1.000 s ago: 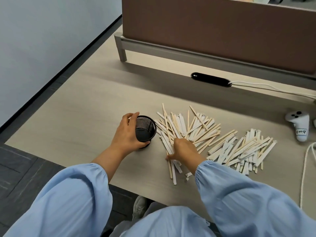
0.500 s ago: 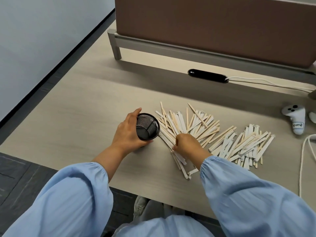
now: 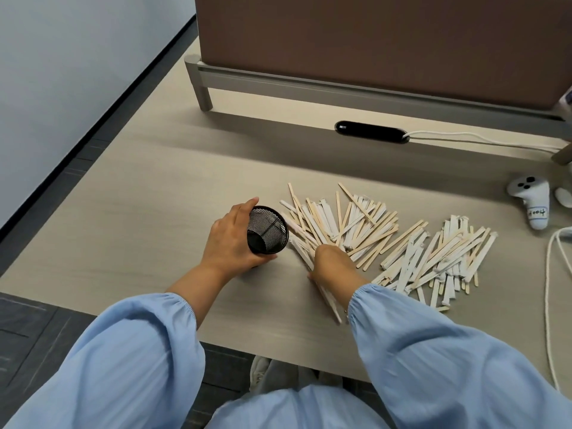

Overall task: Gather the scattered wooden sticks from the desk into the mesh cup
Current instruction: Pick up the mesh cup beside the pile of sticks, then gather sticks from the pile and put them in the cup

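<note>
A black mesh cup (image 3: 268, 230) is tilted with its mouth toward the sticks, and my left hand (image 3: 230, 239) is wrapped around its side. Pale wooden sticks (image 3: 349, 224), some in white paper sleeves, lie scattered in a wide heap to the cup's right. A second cluster of sticks (image 3: 445, 261) lies farther right. My right hand (image 3: 329, 264) is closed over a small bundle of sticks (image 3: 329, 301) at the heap's near left edge; its ends poke out below my wrist. The cup's inside looks dark and holds nothing I can make out.
A white controller (image 3: 534, 204) lies at the far right, beside a white cable (image 3: 552, 292) that loops down the desk's right side. A black cable port (image 3: 371, 132) sits at the back, under a brown partition (image 3: 387, 44). The desk's near edge (image 3: 278, 356) runs just below my arms.
The left hand has tipped the cup's mouth more toward the sticks. The right hand has closed over a bundle of sticks at the heap's near edge, and the bundle's ends swung nearer.
</note>
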`<action>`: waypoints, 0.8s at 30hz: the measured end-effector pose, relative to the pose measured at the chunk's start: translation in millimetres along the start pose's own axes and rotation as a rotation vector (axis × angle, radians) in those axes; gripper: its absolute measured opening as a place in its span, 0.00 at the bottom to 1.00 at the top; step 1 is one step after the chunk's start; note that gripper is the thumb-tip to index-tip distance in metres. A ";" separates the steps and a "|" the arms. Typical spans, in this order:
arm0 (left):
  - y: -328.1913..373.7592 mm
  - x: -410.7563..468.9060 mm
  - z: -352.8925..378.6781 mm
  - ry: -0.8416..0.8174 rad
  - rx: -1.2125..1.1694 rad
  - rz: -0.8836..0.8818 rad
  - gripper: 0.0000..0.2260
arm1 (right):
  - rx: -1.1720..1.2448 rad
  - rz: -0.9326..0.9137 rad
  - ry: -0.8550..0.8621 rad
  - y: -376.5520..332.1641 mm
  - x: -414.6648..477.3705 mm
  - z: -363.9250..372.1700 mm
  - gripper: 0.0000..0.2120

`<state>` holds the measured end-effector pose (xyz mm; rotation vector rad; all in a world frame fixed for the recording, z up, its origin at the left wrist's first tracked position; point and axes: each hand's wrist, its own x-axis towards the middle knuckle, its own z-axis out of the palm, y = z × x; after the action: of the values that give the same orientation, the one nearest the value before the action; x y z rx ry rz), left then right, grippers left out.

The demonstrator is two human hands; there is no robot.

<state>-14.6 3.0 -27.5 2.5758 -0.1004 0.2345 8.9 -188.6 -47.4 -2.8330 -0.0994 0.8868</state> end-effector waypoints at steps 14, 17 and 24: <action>-22.0 11.5 -6.1 0.057 -0.002 -0.004 0.44 | 0.098 0.067 -0.156 -18.5 12.4 -4.8 0.17; -25.5 16.5 -6.6 0.071 -0.009 -0.003 0.43 | 0.044 0.072 -0.183 -21.6 16.5 -17.0 0.14; -34.7 27.8 -9.3 0.108 -0.015 0.000 0.43 | -0.093 0.005 -0.204 -26.1 30.5 -35.6 0.21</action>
<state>15.4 36.7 -32.4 2.5424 -0.0617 0.3709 53.9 -164.6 -30.9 -2.8183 -0.1636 1.2010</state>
